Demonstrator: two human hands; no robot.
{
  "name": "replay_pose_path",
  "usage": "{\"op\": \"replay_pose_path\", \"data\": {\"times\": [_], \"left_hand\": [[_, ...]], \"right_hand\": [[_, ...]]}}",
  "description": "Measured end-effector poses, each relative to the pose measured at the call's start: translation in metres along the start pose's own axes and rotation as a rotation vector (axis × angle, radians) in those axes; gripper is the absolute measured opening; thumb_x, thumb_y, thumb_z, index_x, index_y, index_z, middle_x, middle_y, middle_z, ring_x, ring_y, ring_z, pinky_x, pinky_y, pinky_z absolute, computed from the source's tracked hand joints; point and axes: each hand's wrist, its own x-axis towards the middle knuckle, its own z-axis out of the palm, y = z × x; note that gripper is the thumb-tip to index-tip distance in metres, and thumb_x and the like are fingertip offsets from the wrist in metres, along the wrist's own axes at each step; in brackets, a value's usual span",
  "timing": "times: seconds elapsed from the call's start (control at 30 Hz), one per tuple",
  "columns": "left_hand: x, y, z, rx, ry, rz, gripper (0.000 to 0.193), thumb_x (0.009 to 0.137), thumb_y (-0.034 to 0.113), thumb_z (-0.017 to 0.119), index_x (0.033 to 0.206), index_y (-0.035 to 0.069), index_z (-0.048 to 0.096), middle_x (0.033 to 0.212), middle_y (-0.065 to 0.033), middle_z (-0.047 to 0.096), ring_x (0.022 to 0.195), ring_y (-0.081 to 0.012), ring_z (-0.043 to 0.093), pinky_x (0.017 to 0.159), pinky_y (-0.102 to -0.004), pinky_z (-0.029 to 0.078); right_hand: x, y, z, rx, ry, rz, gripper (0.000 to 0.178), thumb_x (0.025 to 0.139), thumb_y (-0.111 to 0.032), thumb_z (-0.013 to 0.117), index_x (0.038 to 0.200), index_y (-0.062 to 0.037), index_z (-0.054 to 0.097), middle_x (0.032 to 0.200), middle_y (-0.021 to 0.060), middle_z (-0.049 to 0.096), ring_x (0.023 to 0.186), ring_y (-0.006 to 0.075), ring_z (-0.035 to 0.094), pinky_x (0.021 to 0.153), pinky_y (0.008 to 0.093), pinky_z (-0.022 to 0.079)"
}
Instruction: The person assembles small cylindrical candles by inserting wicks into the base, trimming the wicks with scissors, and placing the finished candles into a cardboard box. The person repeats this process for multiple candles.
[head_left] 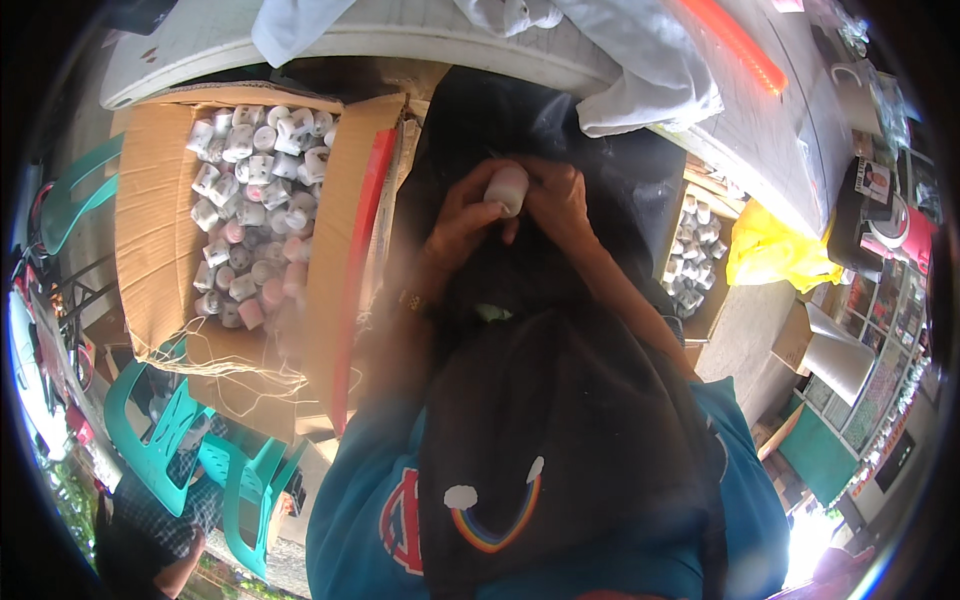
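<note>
My left hand (462,222) is wrapped round a short pinkish-white cylinder (507,188), which looks like a small candle and is held tilted over my lap. Close against its far right side, my right hand (558,200) has its fingers curled in a pinch; what lies between them is hidden. Dark shiny cloth or plastic (630,190) is spread beneath both hands. To my left, an open cardboard box (155,225) holds many similar white and pink cylinders (262,165), several with dark marks.
Loose pale strings (235,375) hang over the box's near edge. A second box of white cylinders (697,250) stands at right by a yellow bag (775,250). Ahead is a white table (450,35) with white cloth (640,70). Green chairs (150,440) and another person (150,530) are at lower left.
</note>
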Motion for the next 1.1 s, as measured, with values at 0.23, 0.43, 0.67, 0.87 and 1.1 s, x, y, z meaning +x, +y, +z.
{"op": "replay_pose_path", "data": {"times": [0.23, 0.43, 0.67, 0.87, 1.1], "left_hand": [[0.001, -0.001, -0.001, -0.018, -0.046, 0.014, 0.054, 0.076, 0.023, 0.062, 0.121, -0.003, 0.049, 0.094, -0.0098, 0.054, 0.075, -0.0169, 0.056, 0.06, -0.0293, 0.048], [-0.002, -0.006, -0.004, 0.054, 0.036, -0.015, 0.062, 0.072, 0.032, 0.063, 0.122, -0.003, 0.049, 0.086, -0.0107, 0.058, 0.062, -0.016, 0.056, 0.054, -0.0259, 0.045], [0.005, 0.014, 0.013, 0.094, 0.018, 0.008, 0.044, 0.082, 0.018, 0.065, 0.12, 0.001, 0.051, 0.093, -0.0068, 0.056, 0.071, -0.0132, 0.056, 0.059, -0.027, 0.048], [-0.017, 0.046, 0.046, 0.55, 0.156, 0.092, 0.04, 0.083, 0.02, 0.07, 0.117, 0.007, 0.053, 0.09, -0.0055, 0.057, 0.073, -0.013, 0.058, 0.062, -0.0276, 0.049], [-0.012, 0.067, 0.072, 1.292, 0.24, 0.383, 0.043, 0.078, 0.023, 0.077, 0.109, 0.004, 0.055, 0.109, -0.0156, 0.056, 0.086, -0.0309, 0.063, 0.068, -0.0368, 0.051]], "right_hand": [[0.002, -0.001, 0.001, -0.032, -0.006, 0.045, 0.035, 0.072, -0.015, 0.063, 0.106, -0.0134, 0.072, 0.083, 0.0175, 0.069, 0.081, 0.0305, 0.07, 0.075, 0.0366, 0.053], [0.002, -0.002, 0.002, 0.015, -0.026, 0.097, 0.035, 0.073, -0.014, 0.063, 0.107, -0.0135, 0.071, 0.082, 0.0172, 0.069, 0.082, 0.0304, 0.07, 0.076, 0.0368, 0.053], [0.011, 0.007, -0.003, 0.031, -0.03, -0.079, 0.031, 0.079, -0.02, 0.065, 0.108, -0.0085, 0.069, 0.087, 0.0172, 0.07, 0.083, 0.03, 0.07, 0.074, 0.037, 0.053], [-0.001, 0.003, -0.032, 0.225, -0.157, -0.145, 0.03, 0.082, -0.023, 0.069, 0.107, -0.0058, 0.067, 0.086, 0.0123, 0.071, 0.079, 0.0244, 0.068, 0.073, 0.0342, 0.052], [-0.045, -0.057, -0.095, 0.261, -0.066, -0.056, 0.017, 0.081, -0.004, 0.068, 0.099, -0.0021, 0.068, 0.089, 0.0049, 0.068, 0.08, 0.0102, 0.062, 0.072, 0.0254, 0.049]]}}
